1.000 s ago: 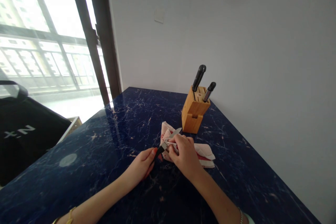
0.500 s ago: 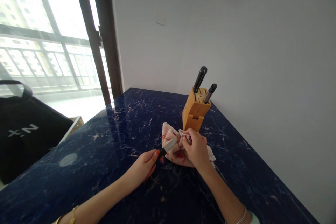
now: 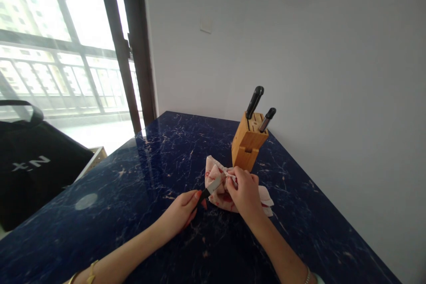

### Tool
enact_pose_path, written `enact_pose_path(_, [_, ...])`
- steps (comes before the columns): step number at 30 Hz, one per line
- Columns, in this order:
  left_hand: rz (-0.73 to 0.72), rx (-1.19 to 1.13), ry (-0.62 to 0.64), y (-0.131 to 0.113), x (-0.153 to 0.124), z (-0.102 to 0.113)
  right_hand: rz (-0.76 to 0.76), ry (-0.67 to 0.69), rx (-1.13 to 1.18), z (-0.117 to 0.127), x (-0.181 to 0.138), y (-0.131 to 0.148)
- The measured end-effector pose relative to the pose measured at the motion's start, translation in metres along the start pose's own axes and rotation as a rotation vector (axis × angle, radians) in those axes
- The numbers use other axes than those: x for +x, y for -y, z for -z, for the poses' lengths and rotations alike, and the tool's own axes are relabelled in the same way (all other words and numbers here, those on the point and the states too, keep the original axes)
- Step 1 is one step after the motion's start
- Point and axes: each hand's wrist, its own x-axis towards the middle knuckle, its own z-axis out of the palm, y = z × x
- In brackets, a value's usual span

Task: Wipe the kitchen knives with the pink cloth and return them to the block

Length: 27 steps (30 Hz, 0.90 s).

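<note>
My left hand (image 3: pixel 183 207) is closed round the black handle of a knife (image 3: pixel 214 184), its blade pointing up and right against a cloth. The pale pink cloth (image 3: pixel 229 204) with red markings lies bunched on the table, and part of it covers the blade's tip. My right hand (image 3: pixel 245 190) pinches a fold of this cloth close to the blade. Just behind the cloth stands a wooden knife block (image 3: pixel 244 155).
Two black-handled knives, a larger one (image 3: pixel 255 102) and a smaller one (image 3: pixel 267 120), stick up from the block. The dark blue marbled table (image 3: pixel 133 186) runs to the wall. A black bag (image 3: pixel 36 159) sits at the left, near the window (image 3: pixel 83 31).
My right hand has shifted slightly left and down with the pinched cloth, and the cloth now covers more of the blade's tip. My left hand stays nearly in place.
</note>
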Motion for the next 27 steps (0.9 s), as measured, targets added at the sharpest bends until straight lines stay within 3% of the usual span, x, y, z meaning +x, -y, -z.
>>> enact_pose_path(7, [-0.020,0.008,-0.008,0.003,-0.001,0.000,-0.054,-0.045,-0.045,0.003,0.003,-0.009])
enact_pose_path(13, [-0.124,-0.040,-0.122,0.007,0.005,0.001,-0.156,-0.121,0.052,0.010,0.010,-0.024])
enact_pose_path(17, [-0.182,-0.149,-0.152,0.009,0.010,0.002,-0.072,-0.097,0.231,0.009,0.006,-0.006])
enact_pose_path(21, [-0.189,-0.213,-0.124,0.007,0.011,0.001,0.078,0.006,0.263,0.003,-0.004,0.020])
enact_pose_path(27, [-0.212,-0.245,-0.053,0.004,0.008,-0.005,0.170,0.006,0.267,-0.003,-0.006,0.031])
